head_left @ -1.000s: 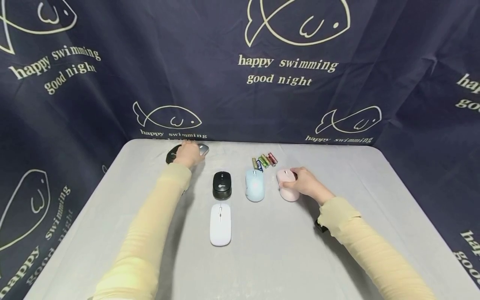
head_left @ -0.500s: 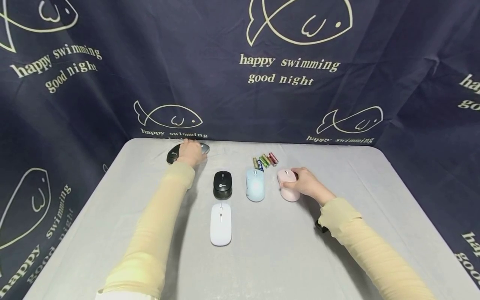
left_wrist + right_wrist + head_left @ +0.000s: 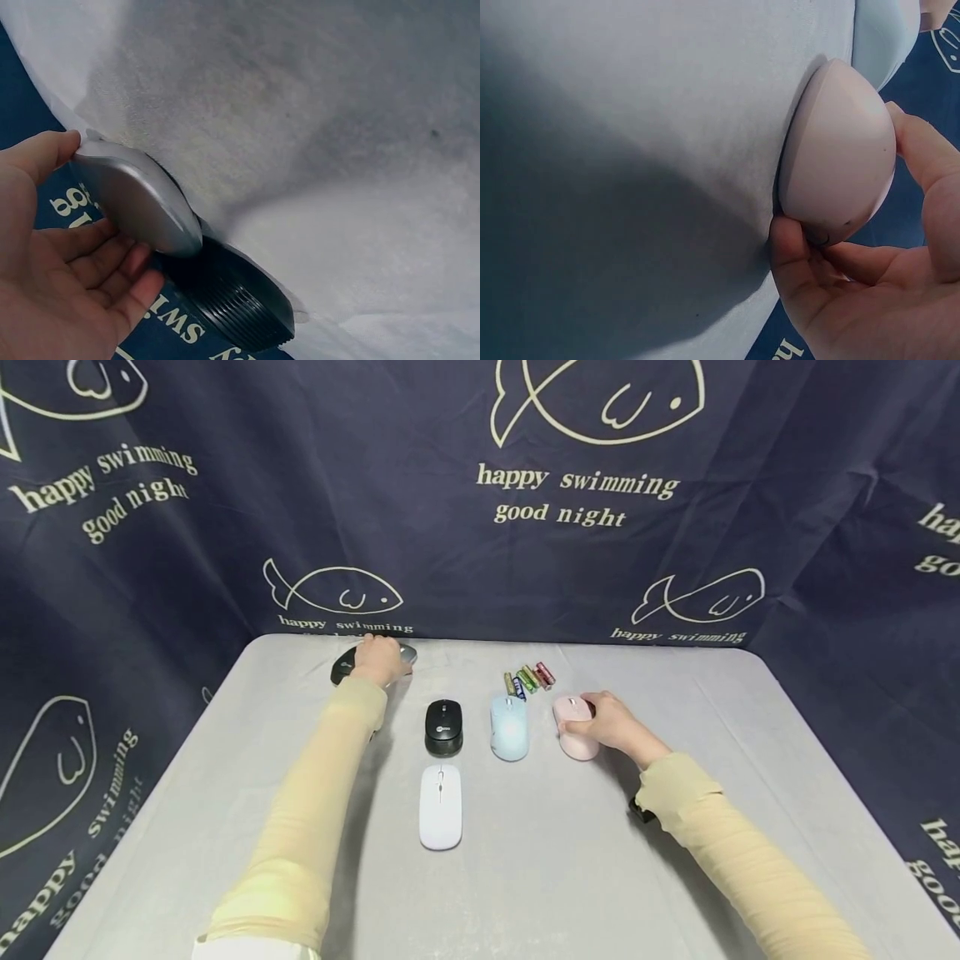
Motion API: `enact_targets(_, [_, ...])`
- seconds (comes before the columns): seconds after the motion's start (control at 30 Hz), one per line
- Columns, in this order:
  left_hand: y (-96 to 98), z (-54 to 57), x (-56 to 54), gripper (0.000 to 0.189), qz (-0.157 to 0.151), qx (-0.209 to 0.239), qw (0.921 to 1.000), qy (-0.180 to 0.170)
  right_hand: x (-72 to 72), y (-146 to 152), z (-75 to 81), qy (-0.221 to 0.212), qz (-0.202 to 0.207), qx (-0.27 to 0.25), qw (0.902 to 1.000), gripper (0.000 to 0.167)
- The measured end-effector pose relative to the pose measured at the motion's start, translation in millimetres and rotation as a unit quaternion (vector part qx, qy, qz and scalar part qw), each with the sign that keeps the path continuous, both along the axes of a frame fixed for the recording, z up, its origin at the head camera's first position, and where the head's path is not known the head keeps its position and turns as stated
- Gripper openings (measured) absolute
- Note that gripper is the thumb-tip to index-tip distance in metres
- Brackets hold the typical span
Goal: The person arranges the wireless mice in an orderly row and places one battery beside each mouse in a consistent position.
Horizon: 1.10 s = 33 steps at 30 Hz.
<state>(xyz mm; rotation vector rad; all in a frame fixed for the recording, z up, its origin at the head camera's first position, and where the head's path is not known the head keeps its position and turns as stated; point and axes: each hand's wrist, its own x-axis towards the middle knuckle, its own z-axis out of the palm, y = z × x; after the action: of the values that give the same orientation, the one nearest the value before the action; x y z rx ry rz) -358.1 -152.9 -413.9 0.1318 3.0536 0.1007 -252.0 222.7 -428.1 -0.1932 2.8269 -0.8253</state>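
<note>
At the table's back left, my left hand [image 3: 379, 660] grips a silver-grey computer mouse [image 3: 139, 199], thumb on one side and fingers along the other. A black mouse [image 3: 232, 300] with a ribbed surface lies right beside it; in the head view my hand covers part of both. Right of centre, my right hand [image 3: 613, 724] holds a pink mouse [image 3: 836, 150] between thumb and fingers, and the mouse sits on the table. To its left in the head view lies a light blue mouse [image 3: 510, 731].
Left of the blue mouse is another black mouse [image 3: 444, 722], with a flat white mouse [image 3: 441, 810] nearer me. Several small coloured batteries [image 3: 530, 679] lie in a cluster behind the blue mouse. A dark curtain [image 3: 525, 568] with fish prints rises along the back edge of the grey-white table [image 3: 540, 877].
My left forearm and wrist have shifted slightly to the right, the hand staying at the grey mouse. My right hand keeps its hold on the pink mouse, and the other mice have not moved.
</note>
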Motion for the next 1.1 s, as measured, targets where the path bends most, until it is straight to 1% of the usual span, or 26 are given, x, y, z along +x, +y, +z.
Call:
enact_targets(0.33, [1.9,0.5,-1.9,0.054,0.007,0.008,0.9999,0.004,0.6,1.1,1.1,-0.002,0.000,0.000,1.0000,0.078])
enact_targets(0.7, [5.3,7.1,3.0,0.047,0.023,0.025,0.9994,-0.010,0.3,-0.4,1.8,-0.012,-0.006,-0.003,0.9999,0.080])
enact_targets(0.83, [7.3,13.3,4.9,0.048,0.022,0.043,0.9986,-0.020,1.1,-0.4,1.6,-0.018,-0.010,-0.003,0.9998,0.081])
enact_targets(0.93, [8.9,20.7,6.7,0.051,0.018,0.050,0.9983,-0.025,1.4,-0.1,1.8,-0.016,-0.010,-0.002,0.9998,0.080])
enact_targets(1.1, [9.4,34.3,11.4,0.065,0.011,0.047,0.9985,-0.026,0.6,0.3,2.3,-0.013,-0.007,-0.001,0.9999,0.080])
